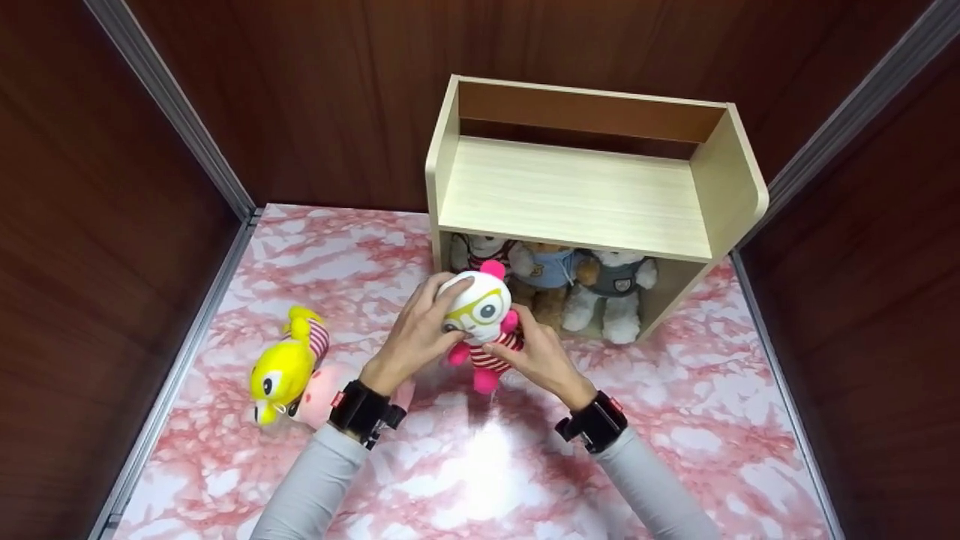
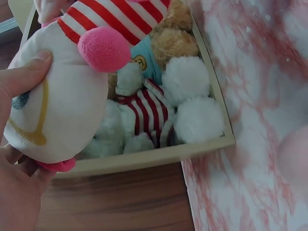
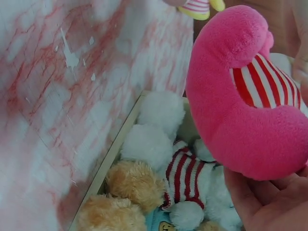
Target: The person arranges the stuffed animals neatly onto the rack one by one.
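Note:
A plush doll (image 1: 480, 309) with a white head, yellow glasses, pink ears and limbs and a red-striped body is held up before the shelf unit (image 1: 574, 195). My left hand (image 1: 415, 330) grips its head, thumb over the face (image 2: 67, 106). On the other side, my right hand (image 1: 541, 354) holds the body; its pink limbs (image 3: 211, 106) show large in the right wrist view. Behind the doll, in the lower compartment, sit a white bear in a striped top (image 2: 147, 115), a brown bear in light blue (image 1: 553, 271) and a white bear in grey (image 1: 613, 281).
On the marbled floor (image 1: 697, 420) to the left lie a yellow plush toy (image 1: 283, 367) and a pink plush toy (image 1: 319, 390), the latter partly behind my left wrist. The unit's upper shelf is bare. Dark wood panels (image 1: 315, 97) enclose the space.

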`<action>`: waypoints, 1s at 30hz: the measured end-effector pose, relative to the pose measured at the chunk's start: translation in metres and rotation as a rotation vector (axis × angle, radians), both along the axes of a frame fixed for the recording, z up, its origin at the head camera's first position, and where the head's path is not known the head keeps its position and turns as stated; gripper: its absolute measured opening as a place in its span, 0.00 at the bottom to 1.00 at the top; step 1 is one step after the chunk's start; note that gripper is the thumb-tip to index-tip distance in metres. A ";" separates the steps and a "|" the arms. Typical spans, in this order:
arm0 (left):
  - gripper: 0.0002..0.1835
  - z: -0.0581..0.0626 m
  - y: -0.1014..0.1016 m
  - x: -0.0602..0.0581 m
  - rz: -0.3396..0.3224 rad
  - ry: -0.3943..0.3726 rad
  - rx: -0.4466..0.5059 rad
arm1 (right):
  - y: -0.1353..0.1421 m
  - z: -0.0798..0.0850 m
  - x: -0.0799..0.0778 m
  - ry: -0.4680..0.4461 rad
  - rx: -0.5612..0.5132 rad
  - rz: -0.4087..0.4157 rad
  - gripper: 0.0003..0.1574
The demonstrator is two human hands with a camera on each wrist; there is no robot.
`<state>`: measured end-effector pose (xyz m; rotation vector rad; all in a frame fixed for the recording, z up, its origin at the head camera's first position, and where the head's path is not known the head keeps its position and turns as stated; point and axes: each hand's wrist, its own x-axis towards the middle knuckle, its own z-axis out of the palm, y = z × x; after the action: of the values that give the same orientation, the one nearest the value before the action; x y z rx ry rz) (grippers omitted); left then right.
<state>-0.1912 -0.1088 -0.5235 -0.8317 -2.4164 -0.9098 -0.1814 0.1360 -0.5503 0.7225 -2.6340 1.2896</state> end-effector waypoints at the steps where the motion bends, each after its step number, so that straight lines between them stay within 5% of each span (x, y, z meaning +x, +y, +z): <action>1: 0.48 0.001 0.002 -0.001 -0.009 0.005 -0.003 | 0.001 0.000 0.000 0.001 -0.004 -0.008 0.41; 16: 0.50 -0.001 0.022 -0.003 -0.116 0.109 -0.005 | 0.006 -0.011 0.003 0.020 -0.100 -0.175 0.24; 22: 0.46 -0.004 0.020 -0.004 -0.124 0.101 0.149 | 0.020 -0.011 0.001 -0.045 -0.276 -0.204 0.25; 30: 0.38 -0.012 0.016 -0.009 -0.036 0.056 0.325 | 0.044 0.007 -0.001 -0.056 -0.385 -0.297 0.29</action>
<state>-0.1999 -0.0927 -0.5352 -0.7678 -2.1328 -1.2336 -0.1820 0.1800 -0.5431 0.2317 -2.3078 1.6649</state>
